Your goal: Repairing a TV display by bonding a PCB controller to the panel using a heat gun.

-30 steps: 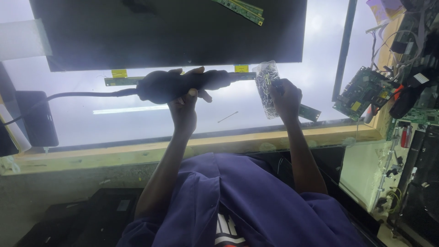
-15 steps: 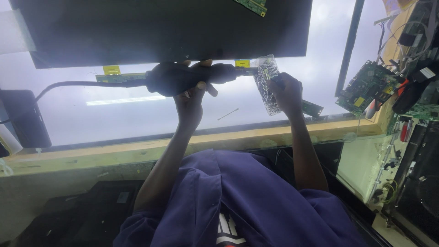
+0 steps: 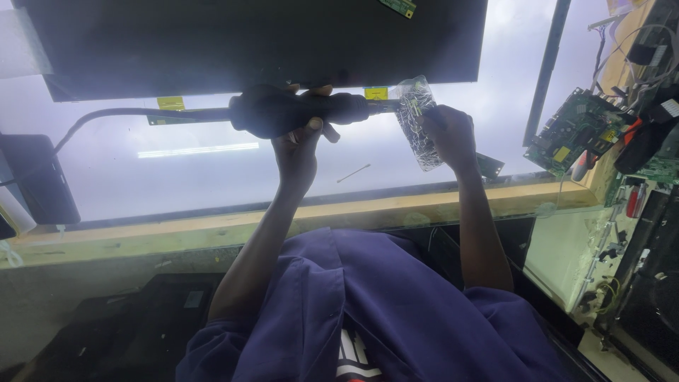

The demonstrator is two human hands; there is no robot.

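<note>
Black tool [image 3: 297, 112] and clear bag [image 3: 417, 124] shifted up, closer together.

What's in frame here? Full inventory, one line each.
heat gun: 1, black, with a cord trailing off its end, over the lit panel, in the left hand
clear bag: 1, transparent with small parts inside, in the right hand
lit panel: 1, white, glowing, lying flat on the bench
dark sheet: 1, black, covering the far part of the panel
narrow strip board: 1, green, along the dark sheet's edge
yellow labels: 2, on that edge
circuit board: 1, green, beside the panel
wooden bench edge: 1, tan, near side
left hand: grip on heat gun
right hand: holds bag
</note>
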